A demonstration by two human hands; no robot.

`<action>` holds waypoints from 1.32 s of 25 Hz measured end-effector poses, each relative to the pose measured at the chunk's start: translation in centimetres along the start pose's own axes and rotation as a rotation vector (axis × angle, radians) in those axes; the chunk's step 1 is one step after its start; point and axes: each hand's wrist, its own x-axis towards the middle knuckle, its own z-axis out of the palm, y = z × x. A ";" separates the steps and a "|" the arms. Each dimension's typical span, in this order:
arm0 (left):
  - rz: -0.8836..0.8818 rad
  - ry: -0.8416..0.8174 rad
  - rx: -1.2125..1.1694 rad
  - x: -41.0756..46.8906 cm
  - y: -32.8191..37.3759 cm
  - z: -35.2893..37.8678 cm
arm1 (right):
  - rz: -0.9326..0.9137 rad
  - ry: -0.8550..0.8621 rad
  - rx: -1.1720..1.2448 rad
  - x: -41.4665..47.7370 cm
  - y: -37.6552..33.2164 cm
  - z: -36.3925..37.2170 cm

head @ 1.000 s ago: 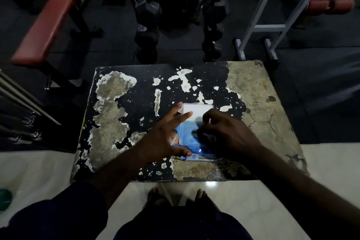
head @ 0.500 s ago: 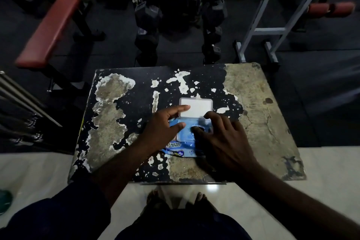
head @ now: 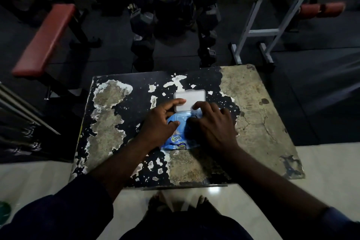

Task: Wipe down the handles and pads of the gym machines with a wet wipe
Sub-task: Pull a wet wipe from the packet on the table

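Big dark gym floor (head: 303,87) at the top, pale shiny tiles (head: 331,171) near the person's feet. A rack of dumbbells (head: 143,19) stands behind the counter, in the middle. A red padded bench (head: 45,39) sits far left. A grey metal frame (head: 259,31) w/ red roller pads (head: 321,9) stands far right. Thin metal bars (head: 23,111) poke in at the left edge.

The counter (head: 259,122) is square, w/ black paint peeling off and bare grey showing on the right side & in patches on the left.

Both arms reach in from the bottom, dark sleeves (head: 58,214) pushed up. The left hand (head: 158,122) rests on the left side of the blue wet wipe pack (head: 176,140), fingers bent, thumb on the blue wrap, pointer finger by the edge of the lid. The right hand (head: 213,124) lies on the right side of the pack, fingers bent down at the opening. Can't tell if it's pinching a wipe, too dark & fingers hide it.

The pack lies flat near the middle of the counter, label end toward the person. Its white plastic lid (head: 191,98) is flipped open, lying back on the far side, touching the counter
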 end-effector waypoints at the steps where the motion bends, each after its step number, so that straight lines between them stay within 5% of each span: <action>1: -0.003 -0.004 0.003 0.1 -0.1 -0.1 | -0.014 0.021 0.007 0.2 0.1 0.1; 9: 0.013 -0.014 0.009 0.7 -0.1 -0.9 | -0.141 0.159 -0.107 1.6 -0.6 1.9; 14: 0.014 -0.013 0.040 0.6 -0.3 -1.1 | -0.037 0.106 0.046 0.8 0.5 1.4; 20: -0.014 0.036 -0.035 0.2 -0.6 -0.4 | 0.187 -0.069 -0.073 -1.5 -0.9 0.5; 25: -0.018 -0.001 -0.069 0.8 0.1 -0.5 | 0.344 -0.258 0.288 -0.6 -1.4 2.0; 33: 0.017 -0.038 -0.069 1.2 0.5 -1.1 | 0.560 0.025 0.642 1.4 -1.4 1.9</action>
